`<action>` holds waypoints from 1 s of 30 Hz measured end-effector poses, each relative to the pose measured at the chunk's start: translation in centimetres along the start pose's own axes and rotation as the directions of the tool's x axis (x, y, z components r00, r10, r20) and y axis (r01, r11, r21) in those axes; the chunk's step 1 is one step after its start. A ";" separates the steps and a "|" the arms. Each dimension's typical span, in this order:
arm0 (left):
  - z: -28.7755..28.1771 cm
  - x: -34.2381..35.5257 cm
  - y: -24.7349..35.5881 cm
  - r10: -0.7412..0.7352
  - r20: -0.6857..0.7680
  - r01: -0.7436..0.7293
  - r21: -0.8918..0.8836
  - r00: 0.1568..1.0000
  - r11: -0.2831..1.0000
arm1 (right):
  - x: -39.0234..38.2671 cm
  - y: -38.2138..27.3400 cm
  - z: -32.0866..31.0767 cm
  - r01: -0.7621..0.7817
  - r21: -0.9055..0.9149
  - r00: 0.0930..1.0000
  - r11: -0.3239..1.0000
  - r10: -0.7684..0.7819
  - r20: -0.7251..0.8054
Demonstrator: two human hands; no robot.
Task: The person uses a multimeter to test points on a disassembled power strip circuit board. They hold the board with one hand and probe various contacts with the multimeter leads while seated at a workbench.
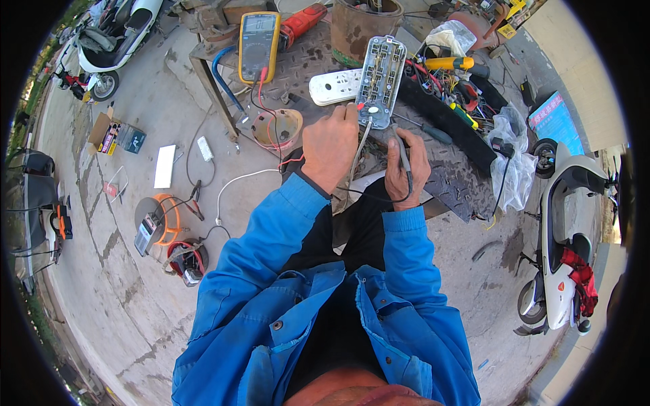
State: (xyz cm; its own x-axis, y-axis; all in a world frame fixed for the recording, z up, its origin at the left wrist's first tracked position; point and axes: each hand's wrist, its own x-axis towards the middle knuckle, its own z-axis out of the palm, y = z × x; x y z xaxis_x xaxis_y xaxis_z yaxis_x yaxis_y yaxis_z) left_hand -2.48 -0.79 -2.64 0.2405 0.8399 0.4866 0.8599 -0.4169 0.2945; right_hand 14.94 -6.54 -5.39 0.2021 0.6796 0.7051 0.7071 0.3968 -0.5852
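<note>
An opened power strip (382, 74) lies in front of me, its metal contacts and wiring exposed and a pale cord leaving its near end. My left hand (330, 145) is closed at that end, pinching a red test probe (361, 106) that is mostly hidden by the fingers. To the right of the cord, my right hand (412, 162) grips a black test probe (405, 159), whose lead loops below the palm. A yellow-rimmed multimeter (258, 49) lies at the back left with red and black leads plugged in. Touching the strip's left side is a white perforated cover (334, 87).
A rusty bucket (352, 34) and a red power tool (301, 24) stand behind on the metal worktop (308, 61). Tangled wires and tools (450, 88) crowd the right, beside a screwdriver (433, 132) and plastic bag (511, 162). Scooters (565, 237) flank the area.
</note>
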 end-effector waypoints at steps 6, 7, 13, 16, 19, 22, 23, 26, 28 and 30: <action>0.0 0.0 0.0 0.004 -0.010 -0.004 0.002 1.000 1.000 | 0.0 0.0 0.1 0.009 -0.007 1.000 1.000 -0.009 0.003; 0.0 0.0 0.0 0.006 -0.017 -0.006 0.004 1.000 1.000 | 0.0 0.0 0.1 0.006 -0.011 1.000 1.000 -0.006 0.006; 0.0 0.0 0.0 0.005 -0.031 -0.005 0.008 1.000 1.000 | 0.1 -0.1 0.1 -0.018 -0.002 1.000 1.000 0.018 0.015; 0.0 0.0 0.1 0.007 -0.040 -0.006 0.009 0.999 1.000 | 0.4 -0.1 0.2 -0.058 0.033 0.998 0.998 0.058 0.002; 0.0 0.0 0.1 0.006 -0.008 -0.006 0.021 1.000 1.000 | 0.8 -0.2 0.2 -0.069 0.047 0.998 0.997 0.069 0.007; 0.0 0.0 0.0 0.011 -0.018 -0.010 0.021 1.000 1.000 | 1.1 -0.5 0.3 -0.089 0.063 0.996 0.994 0.088 0.020; 0.0 0.1 0.0 0.013 -0.012 -0.013 0.021 1.000 1.000 | 1.2 -0.6 0.4 -0.106 0.072 0.994 0.992 0.104 0.026; 0.0 0.0 -0.1 0.020 -0.015 -0.019 0.021 1.000 1.000 | 1.5 -0.9 0.7 -0.157 0.097 0.987 0.983 0.154 0.037; 0.0 0.0 -0.1 0.021 -0.029 -0.021 0.015 0.999 1.000 | 1.7 -0.9 0.9 -0.182 0.111 0.983 0.977 0.178 0.045; 0.0 0.1 -0.1 0.022 -0.032 -0.021 0.018 0.999 1.000 | 1.6 -0.9 1.2 -0.205 0.121 0.979 0.971 0.201 0.043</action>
State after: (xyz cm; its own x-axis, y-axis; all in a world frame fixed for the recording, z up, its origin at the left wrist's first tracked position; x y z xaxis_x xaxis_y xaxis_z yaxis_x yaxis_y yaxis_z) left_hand -2.55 -0.72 -2.60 0.2448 0.8191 0.5188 0.8624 -0.4285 0.2696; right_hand 13.85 -5.07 -4.16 0.3109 0.7716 0.5550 0.5634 0.3207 -0.7614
